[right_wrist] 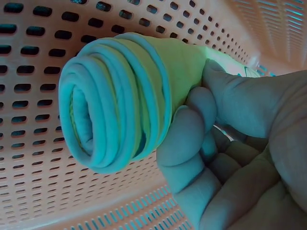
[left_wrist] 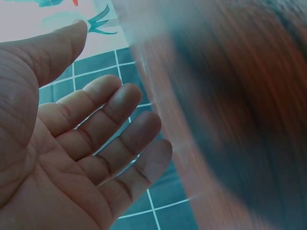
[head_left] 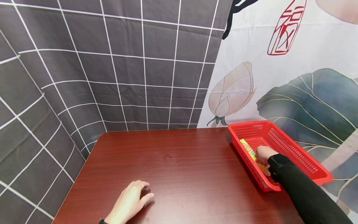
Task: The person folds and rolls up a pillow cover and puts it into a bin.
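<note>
My right hand reaches down into a red plastic basket at the right side of the table. Between its thumb and fingers it grips a rolled yellow cloth, whose spiral end faces the right wrist camera. In the head view the yellow roll lies along the basket's left inner wall, partly covered by the hand. Low over the front of the table, my left hand holds nothing. Its fingers are loosely bent and the thumb stands apart from them.
The reddish-brown wooden table spreads between the left hand and the basket. Behind it hang a dark grid-patterned cloth and a white sheet with painted flowers and leaves. The basket stands close to this sheet.
</note>
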### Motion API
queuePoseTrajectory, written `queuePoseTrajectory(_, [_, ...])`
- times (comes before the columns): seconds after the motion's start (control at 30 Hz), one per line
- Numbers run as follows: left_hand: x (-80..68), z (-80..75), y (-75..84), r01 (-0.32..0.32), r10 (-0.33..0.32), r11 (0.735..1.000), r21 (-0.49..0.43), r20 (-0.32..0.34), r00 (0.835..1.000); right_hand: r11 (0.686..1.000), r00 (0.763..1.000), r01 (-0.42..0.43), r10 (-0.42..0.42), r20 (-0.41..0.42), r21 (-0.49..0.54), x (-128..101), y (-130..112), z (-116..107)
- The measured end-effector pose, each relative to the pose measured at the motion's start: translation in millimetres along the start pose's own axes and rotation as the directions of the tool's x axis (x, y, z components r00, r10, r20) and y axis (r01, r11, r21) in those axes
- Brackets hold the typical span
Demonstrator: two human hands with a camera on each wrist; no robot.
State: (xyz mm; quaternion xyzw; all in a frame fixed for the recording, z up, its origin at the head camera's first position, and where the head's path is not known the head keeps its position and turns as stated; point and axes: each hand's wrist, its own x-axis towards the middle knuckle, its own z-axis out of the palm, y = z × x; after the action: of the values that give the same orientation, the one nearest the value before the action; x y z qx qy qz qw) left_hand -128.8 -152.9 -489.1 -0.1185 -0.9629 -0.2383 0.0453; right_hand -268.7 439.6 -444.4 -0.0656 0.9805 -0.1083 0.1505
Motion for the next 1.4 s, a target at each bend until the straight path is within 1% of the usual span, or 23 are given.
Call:
queuePoseTrajectory(0.2, [1.4,-1.6,-1.6,-0.013,0.013,1.0,0.0,-0.007,1.0,1.0,1.0,-0.007,0.007,-0.001,-0.015,-0.9,-0.6,-2.3])
queuePoseTrajectory(0.37, [2.7,-2.2,-3.7,-0.023,0.023,1.0,0.004,0.001,1.0,0.999,0.999,0.037,-0.036,0.007,-0.019,1.7,2.9,-1.9])
queuePoseTrajectory(0.47, [3.7,-2.1,-4.9,-0.029,0.029,1.0,0.008,0.001,1.0,0.999,0.999,0.046,-0.046,0.02,0.003,1.1,2.4,-3.3])
queuePoseTrajectory(0.6, [4.6,-3.5,-4.9,-0.03,0.03,1.0,0.008,-0.003,1.0,0.999,0.999,0.005,-0.006,0.04,0.04,-5.6,-8.7,-9.9])
queuePoseTrajectory(0.77, [5.9,-6.9,-5.4,-0.034,0.034,0.999,0.025,-0.019,0.999,0.999,0.999,-0.031,0.032,0.032,-0.029,-11.4,-21.6,-22.2])
queuePoseTrajectory(0.87, [5.9,-9.8,-7.4,-0.026,0.027,0.999,0.043,-0.032,0.999,0.997,0.998,-0.06,0.061,0.027,-0.047,-14.3,-24.1,-29.7])
queuePoseTrajectory(0.93, [4.8,-12.6,-9.6,-0.022,0.025,0.999,0.05,-0.048,0.999,0.996,0.996,-0.081,0.082,0.03,-0.035,-17.5,-24.9,-34.5])
queuePoseTrajectory(1.07, [2.1,-19.8,-17.2,-0.032,0.038,0.997,0.076,-0.079,0.996,0.996,0.995,-0.092,0.093,0.029,-0.011,-25.2,-22.6,-41.9])
queuePoseTrajectory(1.17, [0.2,-25.5,-24.8,-0.06,0.073,0.993,0.103,-0.126,0.989,0.997,0.996,-0.083,0.083,0.017,0.0,-31.2,-19.1,-45.4])
queuePoseTrajectory(1.23, [-0.1,-29.2,-30.0,-0.078,0.098,0.989,0.124,-0.163,0.982,0.996,0.996,-0.087,0.086,0.017,0.017,-35.2,-16.9,-48.3])
queuePoseTrajectory(1.33, [-0.5,-33.9,-38.5,-0.111,0.147,0.981,0.159,-0.237,0.96,0.995,0.996,-0.092,0.092,0.012,0.026,-39.1,-12.3,-53.3])
queuePoseTrajectory(1.4, [-0.2,-37.1,-45.1,-0.13,0.176,0.976,0.175,-0.282,0.943,0.994,0.995,-0.1,0.1,0.008,0.031,-40.8,-8.7,-56.6])
